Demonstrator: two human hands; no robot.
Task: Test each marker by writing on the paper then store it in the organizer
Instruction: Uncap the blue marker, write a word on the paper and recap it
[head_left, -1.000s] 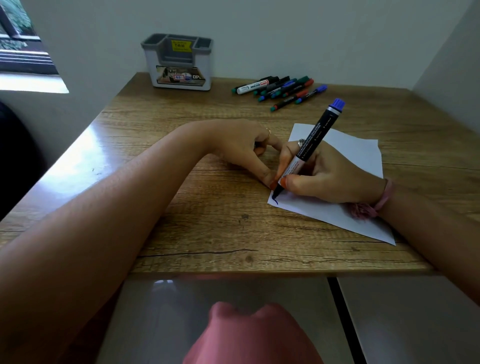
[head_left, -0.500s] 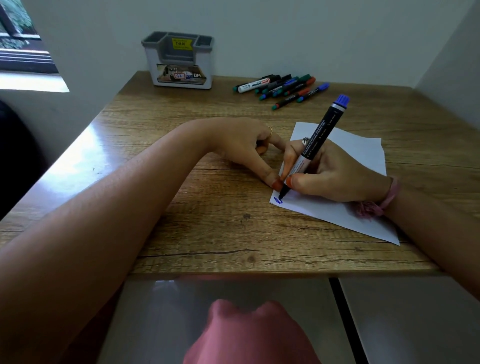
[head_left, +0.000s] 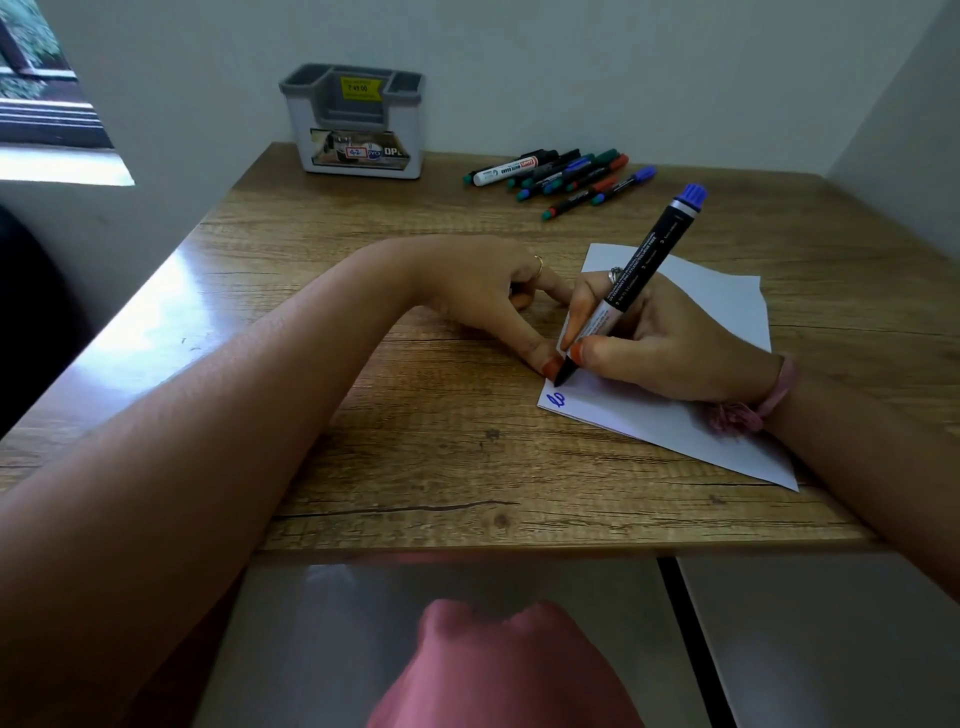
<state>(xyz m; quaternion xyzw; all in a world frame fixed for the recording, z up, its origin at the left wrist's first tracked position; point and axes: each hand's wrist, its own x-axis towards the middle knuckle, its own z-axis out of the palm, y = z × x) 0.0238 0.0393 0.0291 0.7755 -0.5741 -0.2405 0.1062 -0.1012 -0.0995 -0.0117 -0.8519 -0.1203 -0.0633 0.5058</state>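
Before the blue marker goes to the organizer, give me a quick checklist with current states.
1. Ink mark on paper: ok, blue scribble at its near-left corner.
2. Right hand holds marker: ok.
3. Cap back on the tip: not ok, tip bare on the paper.
4. Left hand steadying the paper edge: ok.
5. Organizer has room: cannot tell; insides barely visible.
6. Untested markers remain: ok, piled beside the organizer.

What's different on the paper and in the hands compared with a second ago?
A small blue scribble has appeared at the paper's near-left corner, where a second ago there was none. The right hand has carried the blue marker slightly away from that corner, its tip now just past the mark. The left hand still rests at the paper's edge; the loose markers and organizer are unmoved.
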